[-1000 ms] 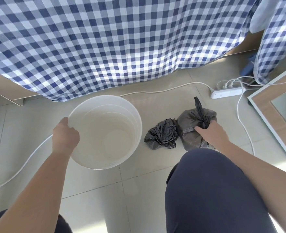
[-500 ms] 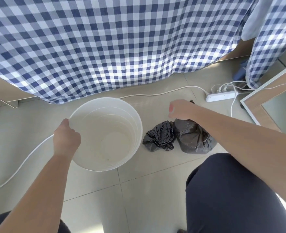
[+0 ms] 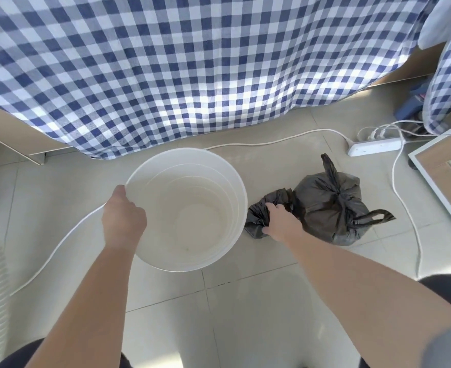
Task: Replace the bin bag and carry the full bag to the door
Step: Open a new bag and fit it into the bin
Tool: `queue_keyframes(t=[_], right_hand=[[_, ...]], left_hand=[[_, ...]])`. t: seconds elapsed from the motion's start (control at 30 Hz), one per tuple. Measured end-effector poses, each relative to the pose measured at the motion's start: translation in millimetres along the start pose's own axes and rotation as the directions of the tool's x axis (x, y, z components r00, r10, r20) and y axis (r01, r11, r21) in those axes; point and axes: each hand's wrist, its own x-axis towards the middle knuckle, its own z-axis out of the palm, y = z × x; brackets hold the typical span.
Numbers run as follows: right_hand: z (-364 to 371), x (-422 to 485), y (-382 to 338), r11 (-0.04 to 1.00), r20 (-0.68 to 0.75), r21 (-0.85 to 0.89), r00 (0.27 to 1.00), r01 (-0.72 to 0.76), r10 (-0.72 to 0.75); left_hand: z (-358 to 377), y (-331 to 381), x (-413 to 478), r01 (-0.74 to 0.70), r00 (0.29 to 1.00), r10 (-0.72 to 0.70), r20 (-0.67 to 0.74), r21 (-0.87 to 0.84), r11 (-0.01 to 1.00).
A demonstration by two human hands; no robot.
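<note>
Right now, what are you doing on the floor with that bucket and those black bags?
A person is changing the bin bag. Their left hand grips the rim of the empty white bin, and their right hand grabs the crumpled black bag beside it. The full tied bag sits on the floor, not yet carried away.

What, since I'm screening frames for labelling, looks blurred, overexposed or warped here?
Head view: sunlight blows out patches of the checked cloth; the wide lens bows its checks; a grey smear blurs the bottom-right corner; bin, crumpled bag, left hand, right hand are sharp.
</note>
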Motion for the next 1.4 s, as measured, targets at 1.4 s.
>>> queue_keyframes(t=[1.4], right_hand=[[-208.5,-147.5,-120.8,0.358,0.037,0.91,0.82,0.209,-0.571]], left_hand=[[-65.9,65.8,-38.3,0.152,0.887,0.272,0.372,-0.794,0.589]])
